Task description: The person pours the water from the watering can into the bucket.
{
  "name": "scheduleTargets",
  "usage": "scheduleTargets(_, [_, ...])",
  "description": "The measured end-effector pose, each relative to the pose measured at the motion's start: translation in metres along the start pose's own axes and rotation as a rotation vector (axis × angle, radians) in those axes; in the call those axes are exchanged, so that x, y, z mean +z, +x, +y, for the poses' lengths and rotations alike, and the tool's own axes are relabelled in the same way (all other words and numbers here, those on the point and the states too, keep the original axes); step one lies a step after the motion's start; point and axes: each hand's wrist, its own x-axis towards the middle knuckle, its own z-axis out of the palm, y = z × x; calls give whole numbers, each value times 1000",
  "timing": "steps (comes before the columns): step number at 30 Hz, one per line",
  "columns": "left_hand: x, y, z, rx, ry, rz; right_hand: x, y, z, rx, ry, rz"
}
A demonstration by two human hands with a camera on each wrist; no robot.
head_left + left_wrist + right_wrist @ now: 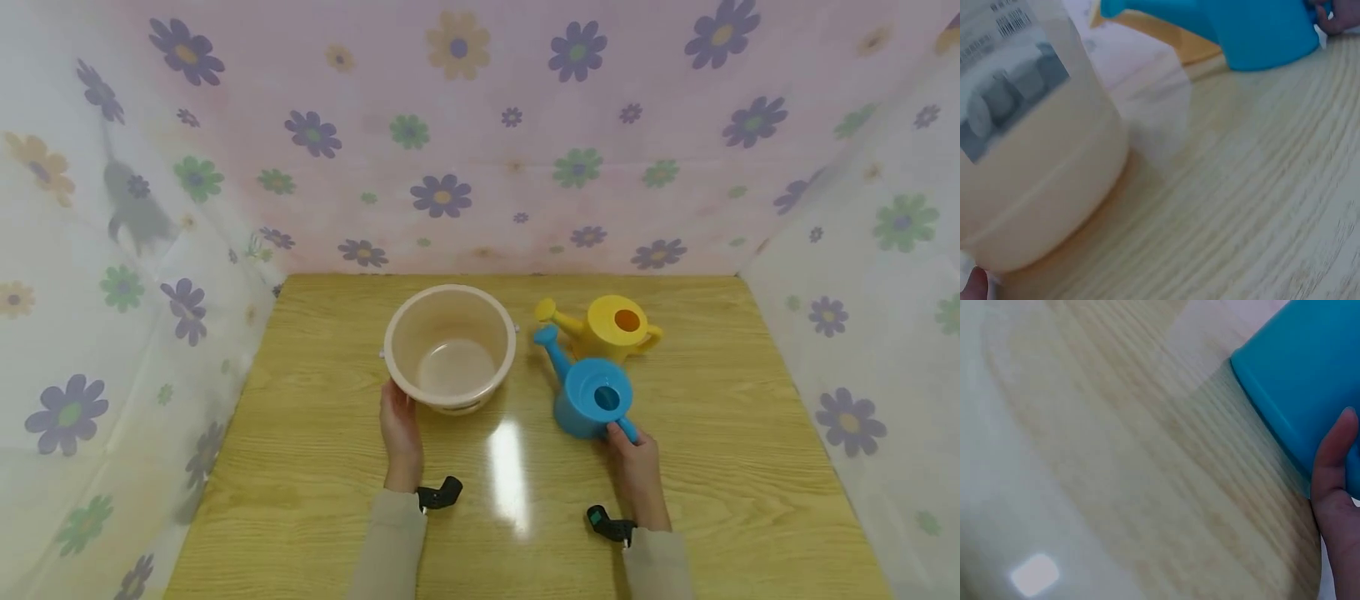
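At the far left we see a flowered cloth [112, 333] hanging beside the desk [315, 475], with a grey shadow on its upper part. Moving right, we find the left hand [401, 433], a black wrist camera [441, 494] strapped on just above its beige sleeve [390, 542]. This hand is against the near left side of a cream bucket [450, 354]; its fingers are mostly hidden under the rim, so we cannot tell whether they grip. The bucket stands upright at the left of the desk's middle, and from the left wrist we see a printed label [1010, 81] with a barcode on its side.

Right of the bucket, a bright reflection lies on the wood. Next comes the blue watering can [581, 410], its spout pointing toward the bucket, with a gap between them. Just behind stands a yellow watering can [611, 323], partly covered by the blue one and blocking the space beyond it. At the blue can's handle, the right hand [637, 467] is clasping firmly; we cannot tell if the can's base touches the desk. Farther right we reach another flowered wall [862, 333].
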Motion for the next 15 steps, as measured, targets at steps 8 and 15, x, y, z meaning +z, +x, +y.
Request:
scheduleTargets(8, [-6, 22, -21, 65, 58, -87, -2, -4, 0, -7, 19, -106])
scheduleTargets(15, [-5, 37, -24, 55, 175, -20, -1, -2, -1, -11, 48, -141])
